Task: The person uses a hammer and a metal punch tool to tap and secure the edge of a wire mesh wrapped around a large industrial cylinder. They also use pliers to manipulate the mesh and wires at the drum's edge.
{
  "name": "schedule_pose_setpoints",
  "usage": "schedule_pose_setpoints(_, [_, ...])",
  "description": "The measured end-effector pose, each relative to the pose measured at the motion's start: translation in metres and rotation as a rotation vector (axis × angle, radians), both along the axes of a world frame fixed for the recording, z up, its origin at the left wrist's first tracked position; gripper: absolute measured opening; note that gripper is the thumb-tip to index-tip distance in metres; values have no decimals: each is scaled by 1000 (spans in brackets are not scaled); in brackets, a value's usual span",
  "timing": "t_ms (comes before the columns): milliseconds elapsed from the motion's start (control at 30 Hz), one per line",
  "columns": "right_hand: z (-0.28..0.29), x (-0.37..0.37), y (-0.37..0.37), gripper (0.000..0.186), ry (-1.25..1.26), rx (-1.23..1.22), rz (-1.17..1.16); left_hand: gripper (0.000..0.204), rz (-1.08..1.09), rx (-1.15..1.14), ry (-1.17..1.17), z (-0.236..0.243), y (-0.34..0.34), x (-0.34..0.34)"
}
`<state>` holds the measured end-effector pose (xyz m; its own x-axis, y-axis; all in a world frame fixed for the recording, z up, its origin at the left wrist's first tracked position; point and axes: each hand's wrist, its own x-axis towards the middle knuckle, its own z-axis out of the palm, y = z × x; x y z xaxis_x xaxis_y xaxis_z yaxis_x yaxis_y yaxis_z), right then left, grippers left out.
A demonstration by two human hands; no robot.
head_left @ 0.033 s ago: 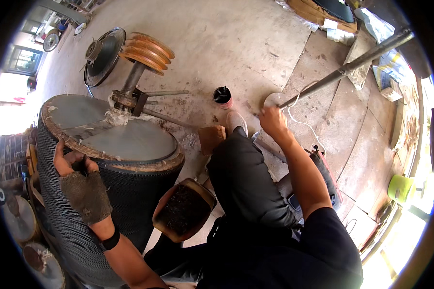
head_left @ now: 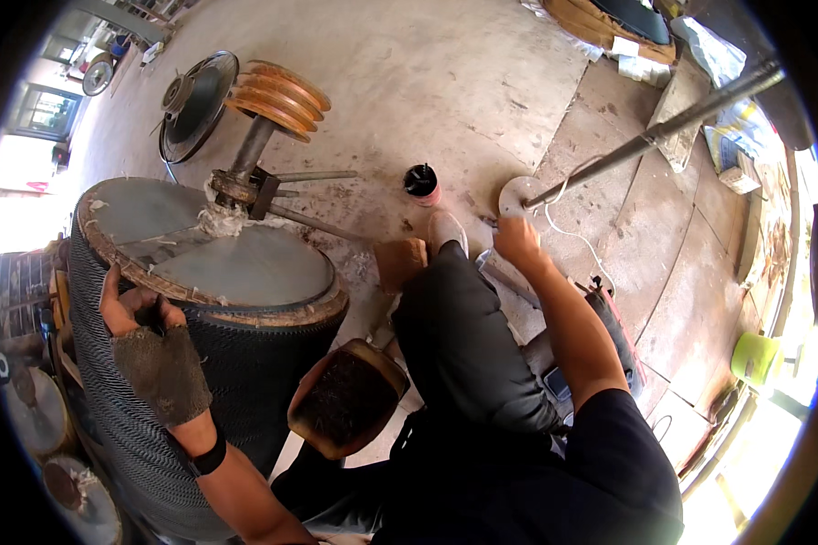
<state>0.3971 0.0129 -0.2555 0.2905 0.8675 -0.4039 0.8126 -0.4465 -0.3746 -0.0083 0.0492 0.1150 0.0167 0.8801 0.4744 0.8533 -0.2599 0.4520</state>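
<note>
My left hand, in a worn grey fingerless glove, lies against the side of a large upright drum wound with dark toothed strip. Its fingers are apart, one reaching up to the drum's wooden rim. Bare and closed, my right hand is just below a pale round disc at the lower end of a long metal pole. A small tip shows beside its fingers; what they hold is hidden. Between the drum and my leg sits a brown-rimmed container with dark contents.
An axle with an orange grooved pulley rises from the drum top, rods jutting right. Near my shoe are a black-topped can and a brown block. A white cord crosses the floor beside a bag.
My right hand has shifted slightly down, away from the disc, uncovering more of it. The surface inside the brown-rimmed container looks darker and smoother. My left hand stays in place.
</note>
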Motion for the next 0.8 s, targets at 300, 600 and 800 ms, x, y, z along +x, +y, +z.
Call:
schedule_pose_setpoints(300, [-173, 12, -94, 28, -118, -551, 318, 61, 143, 14, 193, 9, -3, 19])
schedule_pose_setpoints(600, [-153, 55, -100, 31, -187, -497, 173, 74, 86, 81, 190, 1, -3, 6])
schedule_pose_setpoints(800, [57, 10, -53, 30, 30, 175, 41, 78, 173, 181, 289, 0, -5, 1])
